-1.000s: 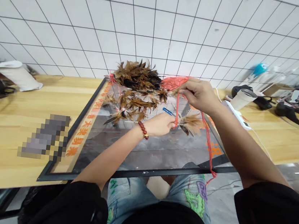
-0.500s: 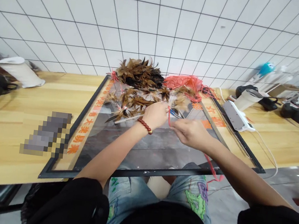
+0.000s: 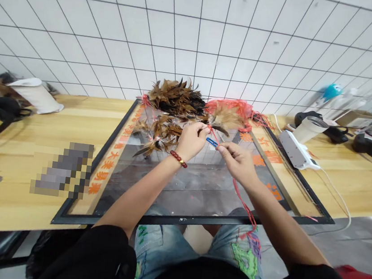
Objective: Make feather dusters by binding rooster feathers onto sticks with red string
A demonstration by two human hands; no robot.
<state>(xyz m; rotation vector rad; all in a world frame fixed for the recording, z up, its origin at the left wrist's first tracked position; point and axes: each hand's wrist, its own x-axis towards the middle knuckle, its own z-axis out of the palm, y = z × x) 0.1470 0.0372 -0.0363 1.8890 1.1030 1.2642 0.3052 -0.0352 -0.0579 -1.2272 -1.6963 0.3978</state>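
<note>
Gripping tan feathers point(image 3: 231, 119) in left hand point(image 3: 192, 139), red cord point(image 3: 244, 205) in right hand point(image 3: 240, 163)

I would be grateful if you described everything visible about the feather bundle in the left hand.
The feather bundle is small, with wispy tan plumes and a darker feather along its lower edge. Red string shows at its gathered base, which the left hand pinches. It fans rightward, partly hiding the red plastic behind.

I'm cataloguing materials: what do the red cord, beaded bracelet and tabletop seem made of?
Red cord: probably plastic, faintly shiny, thin and stringy. Beaded bracelet: perhaps polished wood, stone or plastic, dark red and glossy. Tabletop: pale wood or wood-look laminate, smooth, with visible grain.
</note>
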